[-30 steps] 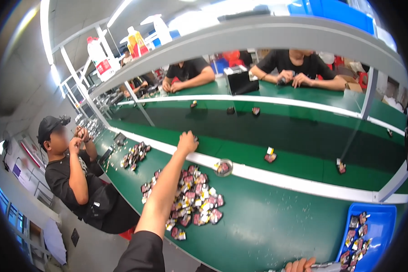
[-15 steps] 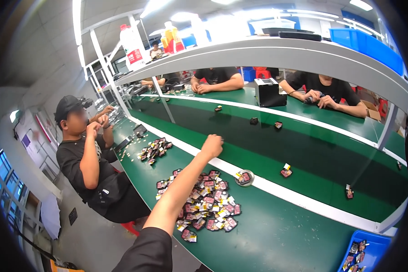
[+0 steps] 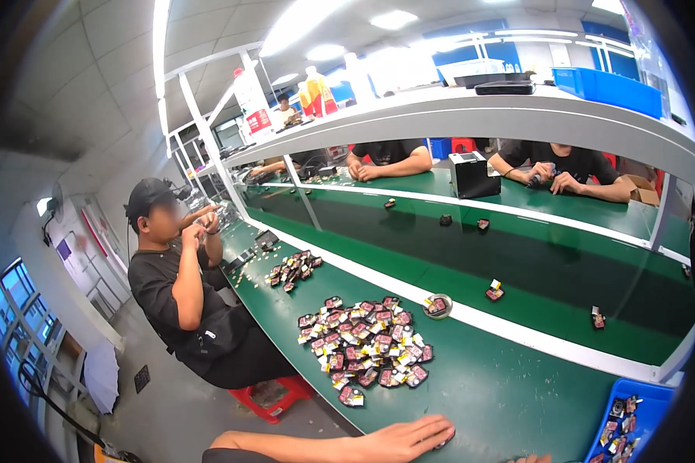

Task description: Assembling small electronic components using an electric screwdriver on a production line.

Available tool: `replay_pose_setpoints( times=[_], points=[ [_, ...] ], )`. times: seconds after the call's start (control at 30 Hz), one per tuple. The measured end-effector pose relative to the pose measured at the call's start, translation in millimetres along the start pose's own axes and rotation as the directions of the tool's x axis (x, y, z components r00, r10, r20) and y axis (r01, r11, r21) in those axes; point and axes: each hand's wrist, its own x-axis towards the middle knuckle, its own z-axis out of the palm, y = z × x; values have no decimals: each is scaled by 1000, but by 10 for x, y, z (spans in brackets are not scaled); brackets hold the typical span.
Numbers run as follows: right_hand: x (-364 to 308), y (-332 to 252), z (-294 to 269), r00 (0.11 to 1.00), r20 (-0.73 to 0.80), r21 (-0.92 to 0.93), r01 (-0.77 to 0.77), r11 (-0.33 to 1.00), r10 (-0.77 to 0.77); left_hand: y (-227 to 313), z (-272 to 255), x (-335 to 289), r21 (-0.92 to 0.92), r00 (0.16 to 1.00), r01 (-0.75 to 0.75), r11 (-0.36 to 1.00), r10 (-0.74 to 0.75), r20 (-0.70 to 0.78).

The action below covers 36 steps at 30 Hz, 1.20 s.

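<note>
My left hand [image 3: 409,441] rests low over the near edge of the green table [image 3: 502,393], its fingers stretched together over a small dark part [image 3: 445,441], mostly hidden beneath the fingertips. Of my right hand [image 3: 534,459] only some fingers show at the lower edge, so its grip is hidden. Beyond my left hand spreads a pile of small black electronic modules [image 3: 363,339] with pinkish-red faces and yellow and white tabs. A round metal dish [image 3: 449,312] with one such module in it sits at the white rail [image 3: 502,324].
At the right, a blue bin [image 3: 598,447] contains several modules. More modules [image 3: 494,291] lie spaced along the dark green belt [image 3: 409,262]. A smaller heap [image 3: 293,270] is near a seated co-worker [image 3: 177,285] on my left. Overhead runs a grey shelf [image 3: 471,116]; people sit across.
My left arm has drawn back from the belt to the near table edge, uncovering the pile. Fingers of my right hand have come into view. The view has shifted slightly.
</note>
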Motion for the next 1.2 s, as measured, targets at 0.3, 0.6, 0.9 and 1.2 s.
replay_pose_setpoints(
  times=[0.3,0.6,0.9,1.2],
  points=[
    [-237,102,104,994,95,-20,-56,998,58,185,157,-219,-104,992,112,988,-106,62],
    [-436,293,96,984,71,-43,-161,986,164,154,-47,-22,-161,991,47,986,-25,135],
    [-487,418,120,964,48,-81,-257,963,262,132,110,-51,91,998,-25,996,20,61],
    [-593,557,192,930,8,-92,-365,927,367,120,99,-46,67,995,-30,997,24,96]
  ],
)
